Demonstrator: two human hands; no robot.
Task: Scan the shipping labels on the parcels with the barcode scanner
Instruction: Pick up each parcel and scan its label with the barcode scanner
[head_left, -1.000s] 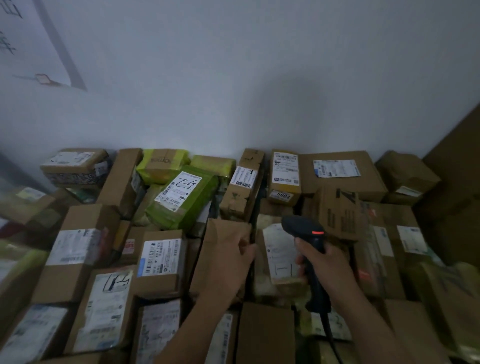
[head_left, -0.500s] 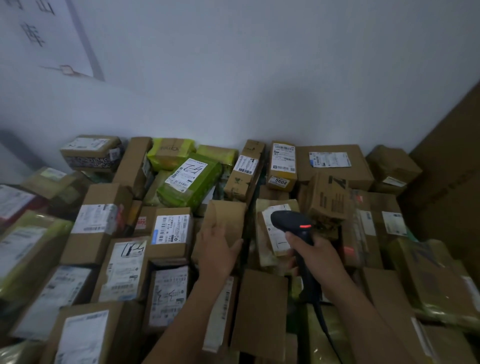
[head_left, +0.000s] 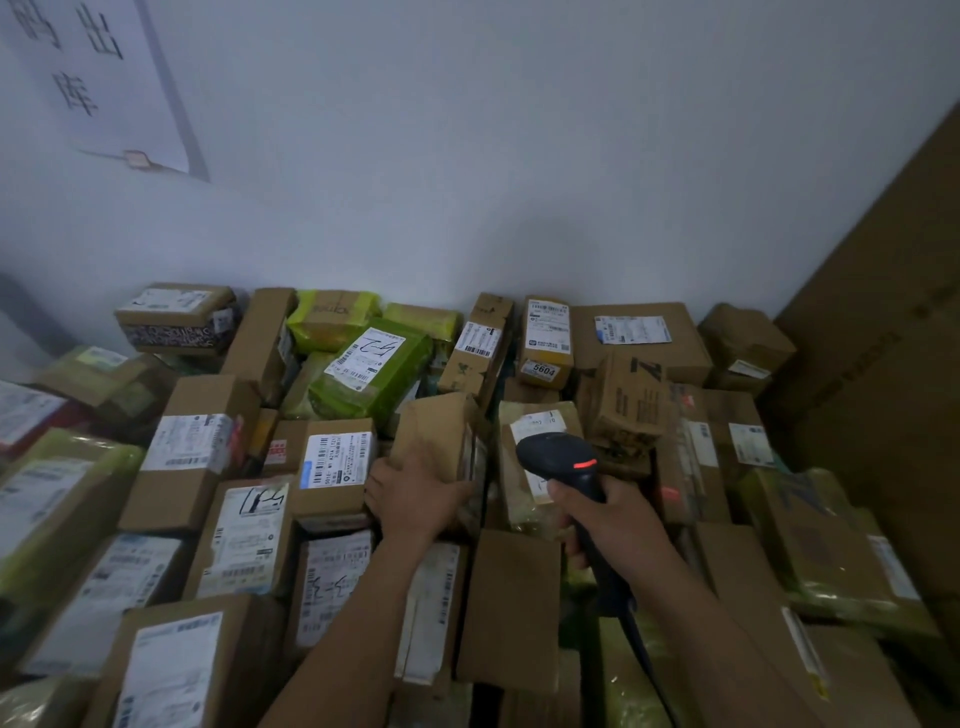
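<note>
A dense pile of cardboard parcels with white shipping labels fills the lower half of the head view. My right hand (head_left: 605, 517) grips a black barcode scanner (head_left: 558, 457) with a red light on top; its head hangs over the white label of a taped parcel (head_left: 535, 431). My left hand (head_left: 415, 493) holds the near end of a plain brown parcel (head_left: 434, 426) that stands tilted beside it; no label shows on its upper face. The scanner's cable (head_left: 644, 649) runs down toward me.
A green bagged parcel (head_left: 369, 371) with a handwritten label lies behind the brown one. A box marked 5604 (head_left: 545, 343) stands near the white wall (head_left: 519, 182). A tall cardboard sheet (head_left: 893, 332) closes the right side. Labelled boxes (head_left: 337, 462) crowd the left.
The view has shifted slightly. My left hand has moved up along the brown parcel and now holds its near end. The scanner stays over the same labelled parcel.
</note>
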